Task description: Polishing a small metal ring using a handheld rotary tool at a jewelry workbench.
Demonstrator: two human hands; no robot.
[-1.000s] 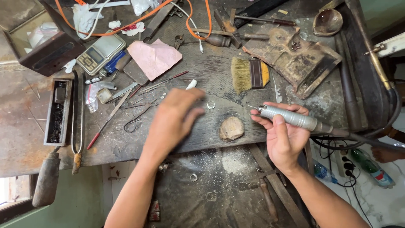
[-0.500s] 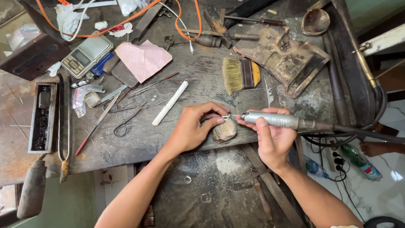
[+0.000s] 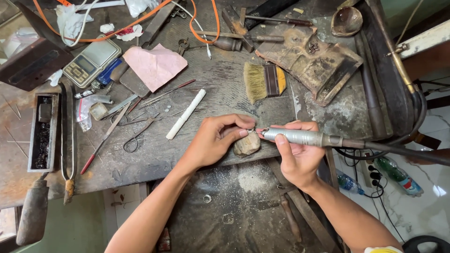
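Hands point(image 3: 262, 140) closer now: L pinching small ring, R gripping rotary tool point(image 3: 300, 137); cluttered workbench point(image 3: 225, 89).

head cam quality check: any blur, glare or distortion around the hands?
Head view: sharp at the left hand and right hand holding the metal handpiece; even, soft daylight, faint shadows; mild glare on the white floor at right; wide-angle bending at the bench edges; no motion blur.

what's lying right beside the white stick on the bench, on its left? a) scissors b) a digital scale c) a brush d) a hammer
a: the scissors lie just left of the white stick, while the brush and the digital scale sit farther up the bench.
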